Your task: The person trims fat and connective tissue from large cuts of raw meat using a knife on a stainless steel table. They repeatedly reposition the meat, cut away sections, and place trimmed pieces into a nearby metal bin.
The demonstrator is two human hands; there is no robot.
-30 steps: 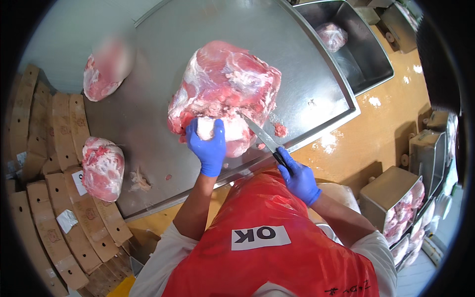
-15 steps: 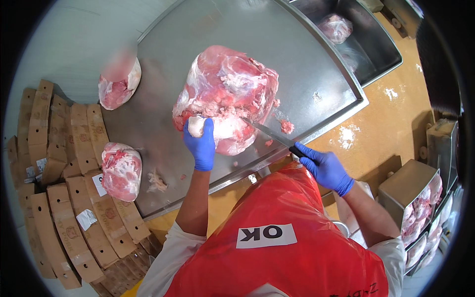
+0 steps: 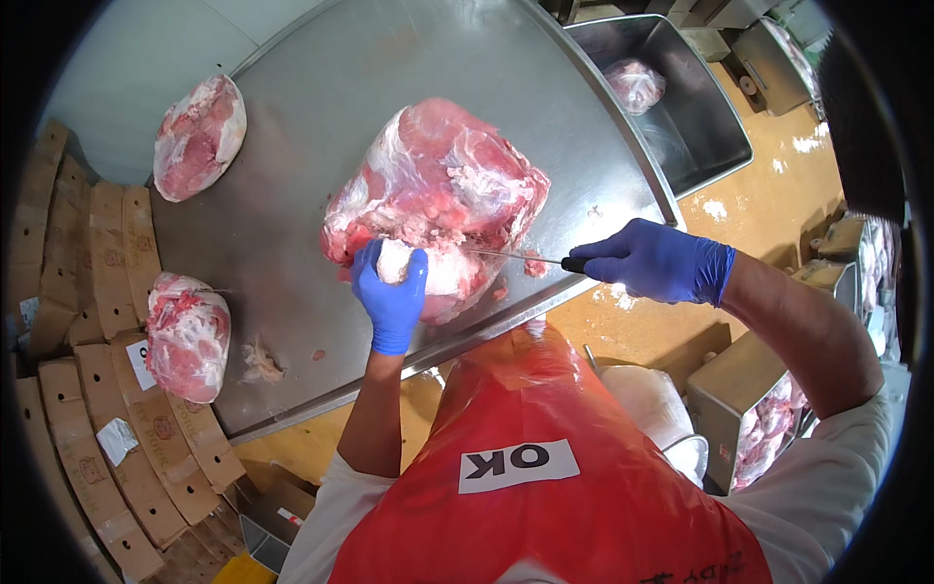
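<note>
A large piece of raw meat [image 3: 428, 185], pink with white fat, lies on the metal table [image 3: 292, 185]. My left hand [image 3: 392, 307], in a blue glove, is closed around a pale rounded knob of bone [image 3: 393, 261] at the meat's near edge. My right hand [image 3: 650, 261], also gloved in blue, grips a knife by its black handle [image 3: 575, 264]. The thin blade points left, and its tip is at the meat, just right of the bone. Small red scraps [image 3: 534, 264] lie beside the blade.
Two more meat pieces, one far [image 3: 199, 136] and one near [image 3: 190, 336], rest along the table's left side. Cardboard boxes [image 3: 107, 263] are stacked beyond. A metal tub [image 3: 700, 146] with a wrapped piece stands at the far right. Meat-filled metal containers [image 3: 735, 389] stand at lower right.
My right hand has moved up and right, with its elbow swung outward, and the knife lies more level. My left hand keeps its hold on the bone. The whole view has shifted somewhat.
</note>
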